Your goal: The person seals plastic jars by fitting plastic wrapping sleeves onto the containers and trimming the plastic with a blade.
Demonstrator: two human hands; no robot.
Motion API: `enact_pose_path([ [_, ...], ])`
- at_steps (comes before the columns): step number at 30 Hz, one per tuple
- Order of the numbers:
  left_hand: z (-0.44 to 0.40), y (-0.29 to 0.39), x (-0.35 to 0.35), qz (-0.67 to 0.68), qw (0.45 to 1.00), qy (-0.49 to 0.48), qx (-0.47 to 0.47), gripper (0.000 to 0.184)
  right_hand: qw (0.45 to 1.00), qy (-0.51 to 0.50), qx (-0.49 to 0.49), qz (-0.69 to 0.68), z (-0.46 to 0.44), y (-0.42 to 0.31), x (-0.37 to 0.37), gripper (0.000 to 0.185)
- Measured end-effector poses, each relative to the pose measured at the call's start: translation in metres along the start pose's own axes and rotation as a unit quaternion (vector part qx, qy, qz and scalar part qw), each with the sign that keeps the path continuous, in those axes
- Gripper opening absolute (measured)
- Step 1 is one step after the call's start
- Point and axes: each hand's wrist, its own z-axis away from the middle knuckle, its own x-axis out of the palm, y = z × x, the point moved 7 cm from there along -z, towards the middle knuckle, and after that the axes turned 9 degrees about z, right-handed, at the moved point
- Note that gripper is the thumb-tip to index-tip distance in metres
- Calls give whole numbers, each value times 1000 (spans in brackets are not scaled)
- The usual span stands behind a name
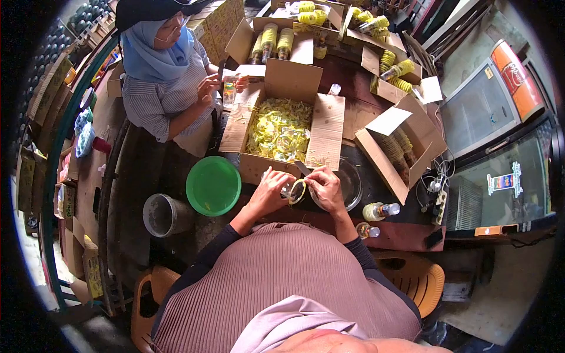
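My left hand (pixel 271 189) is closed around a small clear container with a yellow rim (pixel 298 192), just in front of the open cardboard box. At its right, my right hand (pixel 325 187) is closed on a dark flat strip (pixel 302 168) that sticks up from the fingers; the fingertips are close to the container's rim. Behind my hands, the box is filled with yellow and clear wrappers (pixel 278 130). A clear round bowl (pixel 351 185) lies partly behind my right hand. Two bottles with yellow labels (pixel 376 211) (pixel 364 230) lie to the right.
A green basin (pixel 213 186) and a grey bucket (pixel 160 215) are at the left. Across the table, a person (pixel 170 76) holds a clear cup. Open cartons (pixel 391 167) of stacked yellow-topped containers stand at the right and back. An orange chair (pixel 421 279) is behind me.
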Motion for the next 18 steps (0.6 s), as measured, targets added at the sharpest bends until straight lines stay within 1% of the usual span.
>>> enact_pose_path([
  [4, 0, 4, -2, 12, 1000, 20, 1, 57, 1000, 8, 6, 22, 1, 5, 2, 9],
  [6, -1, 4, -1, 50, 998, 18, -16, 52, 999, 10, 16, 32, 1, 8, 3, 9],
  [10, 0, 1, 2, 58, 998, 24, -30, 52, 999, 3, 21, 24, 1, 11, 6, 12],
  [12, 0, 0, 2, 86, 994, 42, -47, 47, 999, 2, 25, 21, 1, 12, 6, 12],
  [14, 2, -2, 5, 92, 994, 37, -55, 49, 999, 9, 9, 48, 1, 10, 5, 13],
  [16, 1, -1, 6, 97, 993, 31, -64, 51, 999, 12, 9, 39, 1, 12, 5, 12],
  [18, -1, 6, 4, 164, 985, 34, -31, 55, 999, 15, 9, 31, 0, 15, 3, 11],
])
